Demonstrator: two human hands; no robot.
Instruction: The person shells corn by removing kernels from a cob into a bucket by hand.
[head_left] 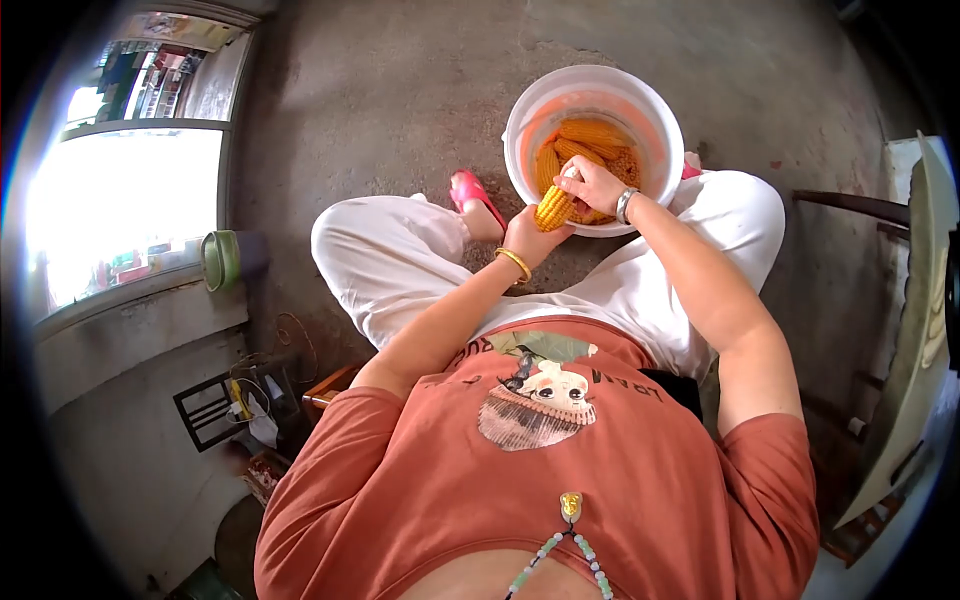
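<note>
A yellow corn cob [556, 208] is held slanted over the near rim of a white bucket [517, 135]. My left hand [530, 237], with a gold bracelet at the wrist, is closed around the cob's lower end. At its upper end, the fingers of my right hand [595, 188] are bent and pressed against the cob; a silver bracelet circles that wrist. Something whitish shows by the right fingertips, too small to make out. Inside the bucket lie several more corn cobs [595, 132] and loose kernels [625, 168].
The bucket stands between my knees on the concrete floor [400, 90]. A pink shoe [478, 200] is left of it. A bright window [135, 210] and a green container [219, 262] are at the left. Wooden furniture [900, 330] stands at the right.
</note>
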